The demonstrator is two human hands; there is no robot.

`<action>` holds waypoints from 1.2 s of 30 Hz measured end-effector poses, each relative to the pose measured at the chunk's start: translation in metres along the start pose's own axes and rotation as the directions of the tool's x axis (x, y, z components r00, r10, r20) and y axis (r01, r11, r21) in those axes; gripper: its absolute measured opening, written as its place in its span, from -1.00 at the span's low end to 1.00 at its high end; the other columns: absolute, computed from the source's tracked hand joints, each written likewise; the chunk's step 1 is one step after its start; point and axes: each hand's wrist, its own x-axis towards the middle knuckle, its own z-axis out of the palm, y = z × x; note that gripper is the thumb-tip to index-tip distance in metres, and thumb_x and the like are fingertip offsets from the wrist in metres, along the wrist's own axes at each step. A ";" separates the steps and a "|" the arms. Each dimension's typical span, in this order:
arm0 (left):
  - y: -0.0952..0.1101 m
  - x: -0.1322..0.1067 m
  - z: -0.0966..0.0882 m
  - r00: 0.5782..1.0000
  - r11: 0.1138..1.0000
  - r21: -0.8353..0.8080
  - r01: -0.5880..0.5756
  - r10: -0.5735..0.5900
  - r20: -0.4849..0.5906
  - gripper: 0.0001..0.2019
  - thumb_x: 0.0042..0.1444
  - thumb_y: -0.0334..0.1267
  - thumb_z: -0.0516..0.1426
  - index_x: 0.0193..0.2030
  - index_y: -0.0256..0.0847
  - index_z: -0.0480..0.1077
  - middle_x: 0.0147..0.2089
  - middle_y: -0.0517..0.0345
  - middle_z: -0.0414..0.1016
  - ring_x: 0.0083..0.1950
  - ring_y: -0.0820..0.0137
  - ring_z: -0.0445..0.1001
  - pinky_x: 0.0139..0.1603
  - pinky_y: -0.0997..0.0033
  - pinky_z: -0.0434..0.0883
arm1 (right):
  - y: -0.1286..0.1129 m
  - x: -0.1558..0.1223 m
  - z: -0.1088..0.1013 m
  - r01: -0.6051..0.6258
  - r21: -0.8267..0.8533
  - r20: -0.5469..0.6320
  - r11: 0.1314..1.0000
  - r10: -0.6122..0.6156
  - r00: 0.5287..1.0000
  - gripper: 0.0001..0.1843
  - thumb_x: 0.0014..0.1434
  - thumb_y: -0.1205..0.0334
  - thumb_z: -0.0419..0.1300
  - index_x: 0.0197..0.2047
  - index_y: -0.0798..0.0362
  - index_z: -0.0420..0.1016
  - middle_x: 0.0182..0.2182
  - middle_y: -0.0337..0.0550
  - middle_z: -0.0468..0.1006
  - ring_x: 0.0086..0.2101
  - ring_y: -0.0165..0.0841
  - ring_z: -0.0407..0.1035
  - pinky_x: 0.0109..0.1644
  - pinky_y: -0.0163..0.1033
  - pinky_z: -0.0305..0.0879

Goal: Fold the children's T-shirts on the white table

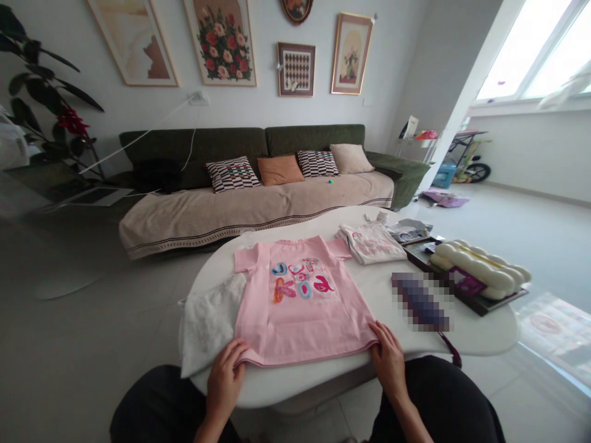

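A pink child's T-shirt (pixel 300 301) with colourful letters lies flat, front up, on a white oval table (pixel 480 335). My left hand (pixel 225 376) pinches the shirt's near left hem corner, fingers closed on the fabric. My right hand (pixel 388 357) grips the near right hem corner the same way. A white lacy garment (pixel 207 320) lies under and beside the shirt's left side, hanging over the table edge.
A folded light pink garment (pixel 372 242) lies at the table's far right. A dark tray (pixel 480 301) holds a cream ridged object (pixel 480 267). A blurred dark item (pixel 420 301) sits right of the shirt. A green sofa (pixel 258 178) with cushions stands behind.
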 end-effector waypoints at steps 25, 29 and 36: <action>0.080 0.020 -0.095 0.592 0.940 -0.339 -0.037 0.294 0.750 -0.64 -0.11 -0.24 0.17 -0.11 0.21 0.40 -0.17 0.39 0.52 -0.17 0.41 0.49 -0.15 0.52 0.40 | 0.029 0.038 -0.064 -0.034 -0.331 0.286 0.943 0.134 0.949 -0.58 -0.12 0.33 0.01 -0.18 -0.01 0.51 0.00 0.03 0.37 0.09 0.07 0.07 -0.09 0.24 0.16; 0.068 0.082 -0.061 0.711 0.935 -0.354 0.029 0.230 0.664 -0.70 -0.02 -0.23 0.09 -0.11 -0.01 0.44 -0.12 0.23 0.51 -0.12 0.36 0.47 -0.10 0.46 0.38 | -0.086 0.017 -0.020 0.187 0.016 0.333 0.982 -0.182 0.925 -0.59 0.13 0.20 -0.08 -0.01 0.07 0.39 0.07 0.04 0.30 0.11 -0.18 0.09 0.08 -0.01 0.13; 0.006 0.144 0.008 0.963 0.987 0.101 0.122 -0.142 0.230 -0.62 0.04 -0.31 0.02 0.03 -0.33 0.31 0.11 -0.15 0.28 0.18 0.21 0.19 0.15 0.17 0.14 | -0.187 -0.027 0.031 0.253 0.133 0.679 0.958 -0.274 0.681 -0.36 0.15 -0.09 -0.06 0.26 -0.21 -0.13 0.25 -0.22 -0.19 0.22 -0.14 -0.29 0.18 0.16 -0.17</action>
